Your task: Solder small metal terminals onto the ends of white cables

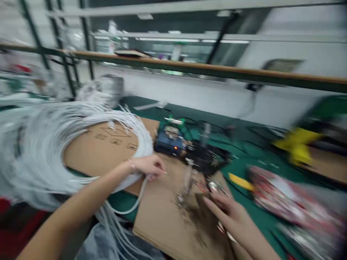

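Observation:
My left hand [151, 166] is closed in a pinch on the end of a white cable [139, 198], whose tip pokes out past the fingertips over the cardboard [154, 213]. The cable hangs down and loops off to the left. My right hand [227, 207] is at the right side of the cardboard, beside small metal parts [215, 186]; motion smears its fingers, and whether they hold anything is unclear. A big coil of white cable [46, 144] lies at the left. Ahead of my hands stands a dark blue device [169, 141] with a red light.
A black tool or stand [206, 157] is behind the cardboard. On the green table [238, 144] at the right are a yellow object [298, 144] and plastic bags of red and white parts [287, 198]. A shelf [189, 66] crosses above the table.

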Tool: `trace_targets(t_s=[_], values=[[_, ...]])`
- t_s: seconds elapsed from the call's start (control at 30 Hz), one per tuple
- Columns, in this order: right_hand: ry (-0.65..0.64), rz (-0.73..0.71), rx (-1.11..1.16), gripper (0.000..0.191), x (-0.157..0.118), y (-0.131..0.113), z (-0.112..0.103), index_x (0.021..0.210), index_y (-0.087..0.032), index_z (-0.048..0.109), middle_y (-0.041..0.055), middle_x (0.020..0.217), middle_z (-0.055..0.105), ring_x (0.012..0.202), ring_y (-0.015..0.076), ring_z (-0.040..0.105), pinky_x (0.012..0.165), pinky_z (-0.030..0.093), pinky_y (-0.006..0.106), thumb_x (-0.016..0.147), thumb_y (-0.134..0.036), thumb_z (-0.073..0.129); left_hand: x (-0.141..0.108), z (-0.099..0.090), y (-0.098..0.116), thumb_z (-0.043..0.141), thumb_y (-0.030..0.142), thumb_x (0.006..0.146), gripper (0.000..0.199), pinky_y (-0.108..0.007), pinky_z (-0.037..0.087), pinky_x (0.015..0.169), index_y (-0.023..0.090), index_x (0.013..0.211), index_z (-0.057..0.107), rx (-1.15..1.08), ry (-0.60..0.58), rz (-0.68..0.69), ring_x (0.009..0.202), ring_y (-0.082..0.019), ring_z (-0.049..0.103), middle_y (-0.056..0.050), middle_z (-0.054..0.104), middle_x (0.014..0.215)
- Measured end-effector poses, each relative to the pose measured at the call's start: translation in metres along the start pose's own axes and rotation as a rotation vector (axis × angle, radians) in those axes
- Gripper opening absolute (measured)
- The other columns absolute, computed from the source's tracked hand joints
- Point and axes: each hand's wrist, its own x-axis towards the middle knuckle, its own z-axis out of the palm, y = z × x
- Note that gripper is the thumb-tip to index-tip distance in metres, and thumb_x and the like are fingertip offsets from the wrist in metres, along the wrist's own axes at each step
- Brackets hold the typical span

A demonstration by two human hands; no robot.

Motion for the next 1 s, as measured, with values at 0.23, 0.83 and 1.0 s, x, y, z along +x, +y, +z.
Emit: trace_targets(t_s=[0.23, 0.83, 1.0], values=[[-0.087, 0.161, 0.199, 0.033, -0.013, -0.002, 0.003, 0.062, -0.017, 0.039, -0.0028, 0.058, 0.034, 0.052, 0.0091, 0.033, 0.047, 0.025, 0.021, 0.079, -0.044, 0.045, 0.002, -0.007, -0.002, 0.060, 0.049, 0.075, 0.036, -0.020, 0.040, 0.041, 0.015, 0.077, 0.049, 0.059, 0.014, 0.058, 0.042, -0.009, 0.050, 0.005, 0.050, 0.055], [0.005, -0.058, -0.803, 0.021, -0.039, -0.062, 0.010, 0.081, -0.016, 0.065, 0.0082, 0.067, 0.063, 0.073, 0.0250, 0.054, 0.062, 0.033, 0.033, 0.088, -0.018, 0.045, 0.002, -0.006, 0.002, 0.064, 0.043, 0.073, 0.031, -0.023, 0.045, 0.045, 0.016, 0.077, 0.051, 0.080, 0.030, 0.041, 0.046, -0.011, 0.053, 0.004, 0.051, 0.059], [0.087, -0.094, -0.847, 0.021, -0.037, -0.066, 0.011, 0.082, -0.018, 0.065, 0.0077, 0.069, 0.065, 0.072, 0.0259, 0.056, 0.063, 0.034, 0.034, 0.087, -0.020, 0.045, 0.002, -0.005, 0.001, 0.060, 0.042, 0.075, 0.028, -0.021, 0.041, 0.042, 0.016, 0.078, 0.050, 0.086, 0.037, 0.062, 0.045, -0.010, 0.053, 0.004, 0.051, 0.059]])
